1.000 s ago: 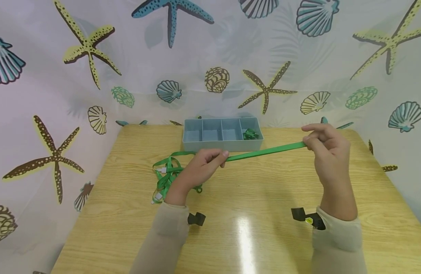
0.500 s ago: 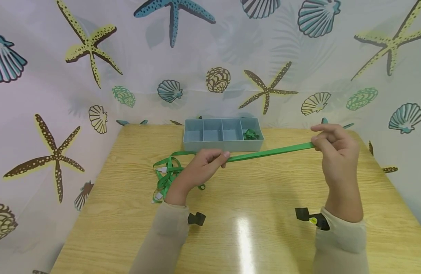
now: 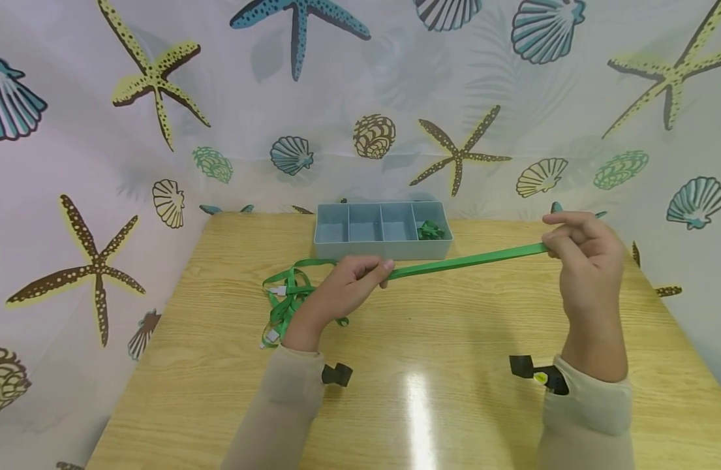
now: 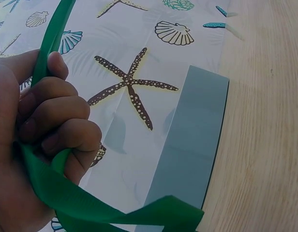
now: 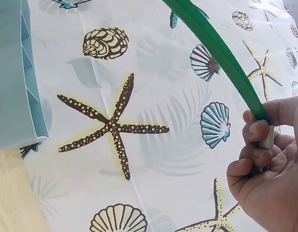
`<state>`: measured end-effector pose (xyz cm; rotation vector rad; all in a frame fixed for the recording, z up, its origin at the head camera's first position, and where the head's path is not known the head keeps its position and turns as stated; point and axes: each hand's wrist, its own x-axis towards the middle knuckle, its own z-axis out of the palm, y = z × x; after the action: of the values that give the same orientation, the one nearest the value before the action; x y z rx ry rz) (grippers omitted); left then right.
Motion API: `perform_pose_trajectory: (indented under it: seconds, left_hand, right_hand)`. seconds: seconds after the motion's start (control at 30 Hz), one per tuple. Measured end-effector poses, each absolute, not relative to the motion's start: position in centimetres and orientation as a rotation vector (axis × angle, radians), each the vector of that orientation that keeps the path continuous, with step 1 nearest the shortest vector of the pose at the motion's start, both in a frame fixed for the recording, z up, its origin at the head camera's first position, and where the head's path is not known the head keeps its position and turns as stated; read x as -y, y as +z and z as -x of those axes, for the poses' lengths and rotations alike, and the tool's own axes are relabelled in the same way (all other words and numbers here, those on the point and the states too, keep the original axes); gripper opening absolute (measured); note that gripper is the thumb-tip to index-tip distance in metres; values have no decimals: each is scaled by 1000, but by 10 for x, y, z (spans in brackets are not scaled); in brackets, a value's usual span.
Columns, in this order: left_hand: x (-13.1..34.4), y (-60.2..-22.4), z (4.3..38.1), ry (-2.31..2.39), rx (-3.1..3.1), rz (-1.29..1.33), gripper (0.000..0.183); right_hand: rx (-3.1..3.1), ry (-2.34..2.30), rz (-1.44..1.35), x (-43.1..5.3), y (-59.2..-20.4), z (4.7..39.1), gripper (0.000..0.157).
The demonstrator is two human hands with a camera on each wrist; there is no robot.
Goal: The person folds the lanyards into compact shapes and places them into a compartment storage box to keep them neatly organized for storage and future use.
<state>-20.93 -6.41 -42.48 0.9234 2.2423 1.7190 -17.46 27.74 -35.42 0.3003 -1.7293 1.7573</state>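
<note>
A green lanyard (image 3: 468, 261) stretches between my two hands above the table, rising slightly to the right. My left hand (image 3: 345, 287) pinches it between thumb and forefinger; in the left wrist view its other fingers (image 4: 67, 113) curl round the strap, and a loose green loop (image 4: 91, 208) hangs below. My right hand (image 3: 592, 267) pinches the far end, where a small pale end piece (image 5: 266, 137) shows among the fingers in the right wrist view. Beneath and left of my left hand lies a tangled pile of green lanyards (image 3: 284, 307) with white clips, partly hidden by that hand.
A blue-grey box (image 3: 383, 250) with several compartments stands at the back of the wooden table (image 3: 430, 339). Its rightmost compartment holds a bundled green lanyard (image 3: 430, 230). A white curtain (image 3: 348, 91) printed with starfish and shells hangs behind and at the sides.
My right hand has moved to the right, so the span of lanyard between the hands is longer. The left hand has stayed nearly in place.
</note>
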Motion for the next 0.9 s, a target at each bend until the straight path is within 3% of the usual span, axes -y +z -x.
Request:
perform_pose_trajectory:
  seconds: [0.9]
  left_hand:
    - [68,-421,209,1708,-2253,-876,44]
  right_hand:
    - [1587,1779,-92,-295,-345,169,17]
